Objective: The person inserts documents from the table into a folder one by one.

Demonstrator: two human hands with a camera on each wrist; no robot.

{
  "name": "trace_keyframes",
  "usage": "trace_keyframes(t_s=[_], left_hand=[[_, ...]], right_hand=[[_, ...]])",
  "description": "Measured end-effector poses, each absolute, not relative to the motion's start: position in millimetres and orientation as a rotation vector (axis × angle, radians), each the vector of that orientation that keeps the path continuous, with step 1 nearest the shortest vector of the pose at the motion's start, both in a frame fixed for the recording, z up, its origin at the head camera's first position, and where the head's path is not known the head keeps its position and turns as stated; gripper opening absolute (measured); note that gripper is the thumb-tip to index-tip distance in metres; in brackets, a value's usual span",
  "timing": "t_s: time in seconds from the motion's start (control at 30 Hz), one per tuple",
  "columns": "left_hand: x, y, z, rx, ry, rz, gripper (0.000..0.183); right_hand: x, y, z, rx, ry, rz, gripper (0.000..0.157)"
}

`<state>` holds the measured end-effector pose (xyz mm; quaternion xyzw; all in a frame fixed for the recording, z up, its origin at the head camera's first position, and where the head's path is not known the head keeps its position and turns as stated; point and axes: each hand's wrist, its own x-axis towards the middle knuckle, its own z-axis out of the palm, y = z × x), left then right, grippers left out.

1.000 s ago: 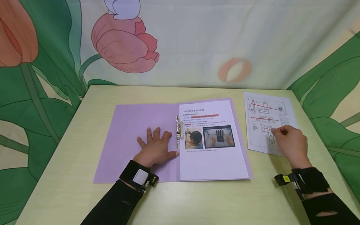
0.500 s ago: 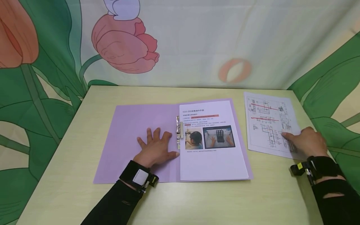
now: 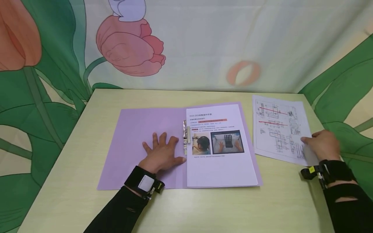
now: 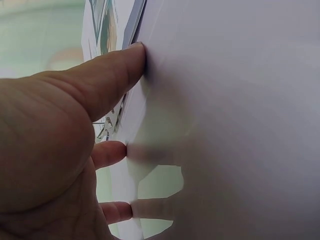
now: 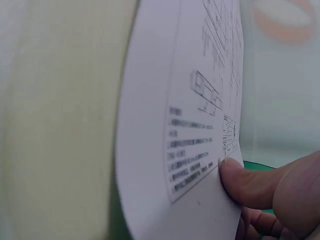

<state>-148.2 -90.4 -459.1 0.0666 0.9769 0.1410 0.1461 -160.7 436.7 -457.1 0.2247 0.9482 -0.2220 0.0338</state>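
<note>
Pinching the drawing sheet (image 3: 278,129) at its right edge: right hand (image 3: 324,145), out to the right of the purple folder (image 3: 131,129). Thumb is on top of the paper, other fingers curled behind the edge, seen in the right wrist view; so clamped on the sheet, though exact contact of the rear fingers can't be told. Sheet is just right of the folder, slightly askew to it; lower left corner close by the folder's right edge, touching or not can't be told. Line drawings on it, two red strokes (image 3: 273,110) across the upper part, small text block toward the lower right.

Left hand (image 3: 162,154) rests on the folder's left cover, fingers spread apart, fingertips on the surface, holding nothing. Thumb points at the folder's spine, tip beside the pages' left edge.

Folder lies open and flat. Metal clip (image 3: 185,137) along its spine; white pages (image 3: 221,170) on its right half, with a printed heading, highlighted lines and two photos (image 3: 228,141) side by side.

Both wrists wear black bands with small cameras; left camera (image 3: 159,186) is by the folder's lower edge, right camera (image 3: 309,173) well right of the folder. Black sleeves on both arms. Pale table (image 3: 233,210) under the folder; beyond it, a backdrop (image 3: 198,42) printed with pink tulips and green leaves.
</note>
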Motion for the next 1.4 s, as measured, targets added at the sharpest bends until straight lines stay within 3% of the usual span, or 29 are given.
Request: trace_keyframes(t_s=[0.23,0.53,1.03,1.23,1.4], left_hand=[[-148,-89,-458,0.196,2.822,0.394,0.083],[-148,-89,-460,0.199,2.821,0.389,0.083],[-148,-90,-462,0.198,2.819,0.388,0.084],[-148,-90,-461,0.192,2.817,0.387,0.083],[-148,-90,-461,0.2,2.819,0.395,0.083]], right_hand=[[-162,437,-452,0.691,2.98,-0.675,0.049],[-155,440,-448,0.697,3.026,-0.571,0.046],[-152,416,-403,0.88,3.147,-0.775,0.058],[-147,390,-383,1.085,3.192,-1.039,0.052],[-141,362,-373,1.262,3.04,-1.804,0.031]])
